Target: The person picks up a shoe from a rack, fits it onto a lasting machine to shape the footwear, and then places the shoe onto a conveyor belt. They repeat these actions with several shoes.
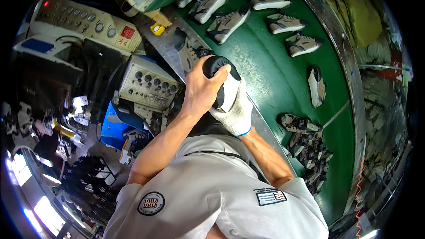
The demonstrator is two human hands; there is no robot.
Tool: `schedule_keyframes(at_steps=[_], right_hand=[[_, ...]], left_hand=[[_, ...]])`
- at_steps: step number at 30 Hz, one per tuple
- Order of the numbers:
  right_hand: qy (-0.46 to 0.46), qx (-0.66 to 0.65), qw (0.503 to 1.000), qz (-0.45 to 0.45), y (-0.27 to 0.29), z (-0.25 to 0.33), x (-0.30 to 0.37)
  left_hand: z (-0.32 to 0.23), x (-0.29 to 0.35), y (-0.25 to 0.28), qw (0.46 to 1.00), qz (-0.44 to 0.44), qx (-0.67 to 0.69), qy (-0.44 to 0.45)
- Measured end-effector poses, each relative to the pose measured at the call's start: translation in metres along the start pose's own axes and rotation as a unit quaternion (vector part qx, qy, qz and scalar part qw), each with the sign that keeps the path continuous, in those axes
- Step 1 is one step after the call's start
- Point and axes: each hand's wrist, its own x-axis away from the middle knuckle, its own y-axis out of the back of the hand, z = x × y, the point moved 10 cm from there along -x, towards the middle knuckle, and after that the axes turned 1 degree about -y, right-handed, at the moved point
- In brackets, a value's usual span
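You stand beside a green conveyor belt (283, 75) that curves away to the upper left, edged by a metal rim (349, 84) on its far side. Beyond that rim lie heaped yellow-green sheets (361, 15). To your left sit machines with beige control panels (148, 84) full of round knobs, a second panel (84, 20) higher up, and a blue housing (113, 126) below. Bright light comes through windows (17, 168) at the lower left, above a cluttered dark floor (84, 168).
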Motion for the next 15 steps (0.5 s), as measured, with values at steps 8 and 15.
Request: schedule_keyframes(at_steps=[8, 15], right_hand=[[-0.066, -0.055, 0.996, -0.037, 0.033, -0.050, -0.006], [-0.143, -0.035, 0.987, -0.069, 0.074, -0.072, -0.003]], left_hand=[[0.018, -0.020, -0.068, 0.997, 0.053, -0.053, -0.004], [0.035, -0.032, -0.129, 0.982, 0.115, -0.147, 0.020]])
